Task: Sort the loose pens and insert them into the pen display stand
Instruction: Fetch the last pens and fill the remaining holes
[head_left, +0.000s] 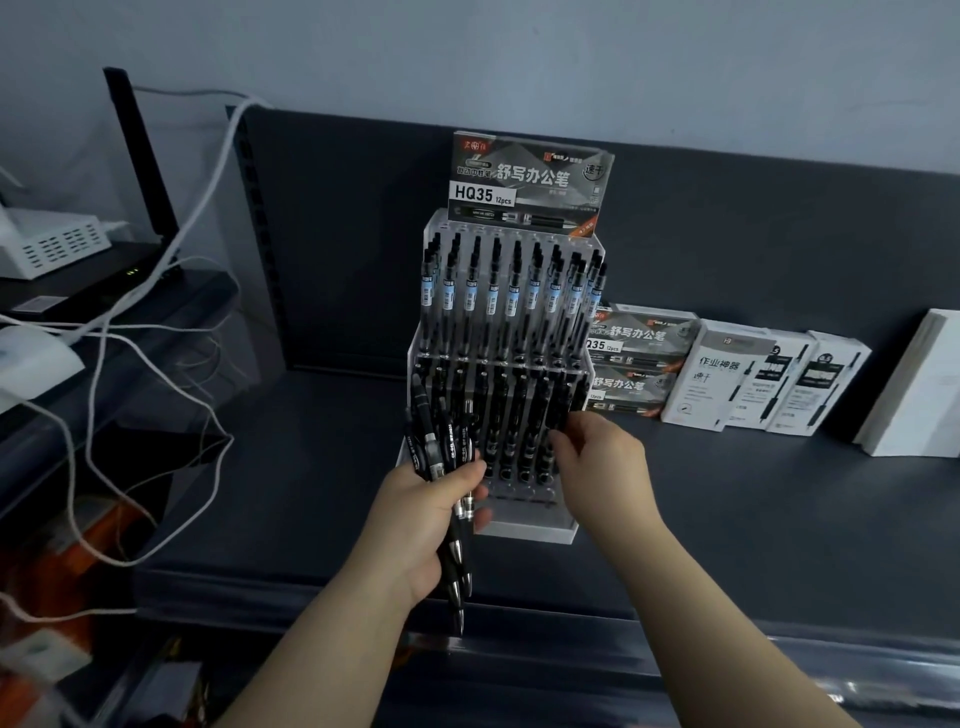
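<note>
l hand grips a bundle of black click pens at the front-left corner of the acrylic pen display stand, fingers wrapped round them. r hand is at the stand's lower tier, right end, fingertips pinching a single black pen. risks imo: the fanned bundle slips from the l grip, or the pen tip misses its hole & knocks neighbours.

A dark shelf runs below a grey wall. On its right half two dark pen boxes lie stacked, a row of white pen boxes stands just beside them, and a larger white box sits near the edge. Another dark box marked HQ35 stands upright at the back. At left are a black router, white cables and a white vented device.
</note>
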